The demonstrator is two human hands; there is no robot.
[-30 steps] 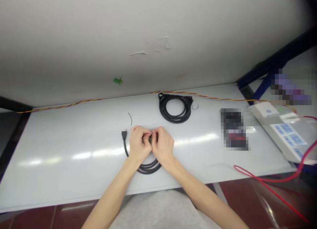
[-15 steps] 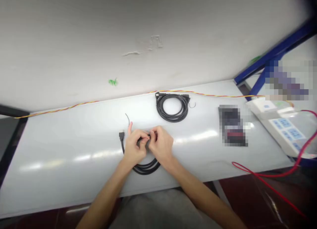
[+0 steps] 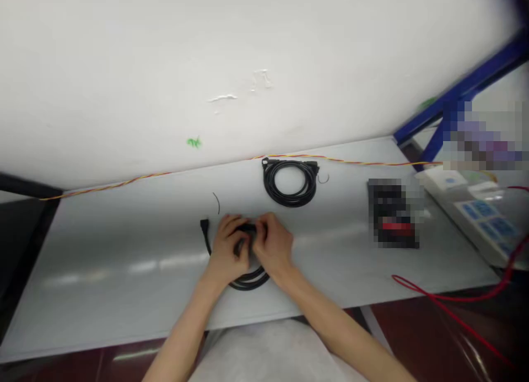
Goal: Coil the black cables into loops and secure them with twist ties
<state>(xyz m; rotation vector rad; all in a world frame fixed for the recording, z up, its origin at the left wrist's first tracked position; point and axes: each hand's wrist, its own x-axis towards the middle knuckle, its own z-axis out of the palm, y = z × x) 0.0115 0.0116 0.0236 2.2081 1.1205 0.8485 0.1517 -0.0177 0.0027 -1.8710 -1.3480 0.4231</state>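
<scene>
A coiled black cable [image 3: 248,283] lies on the white table [image 3: 124,299] in front of me, its upper part largely covered by my hands. Its connector [image 3: 204,225] sticks out to the left. My left hand [image 3: 231,247] is curled round the left and upper side of the coil. My right hand [image 3: 273,244] pinches the cable at the upper right, close to the left fingertips. Whatever lies between the fingertips is hidden. A short thin black tie [image 3: 217,203] rests just beyond my left hand.
Farther back lies a second coiled black cable [image 3: 266,186] with a thin tie [image 3: 324,179] beside it. A twisted red-yellow wire [image 3: 363,162] runs along the wall. To the right are a blurred dark object [image 3: 390,211], a white device [image 3: 444,192] and a red cable [image 3: 450,298].
My left fingers have come down from a raised pinch to curl round the coil. My right hand has stayed close to the same spot. The view has shifted slightly.
</scene>
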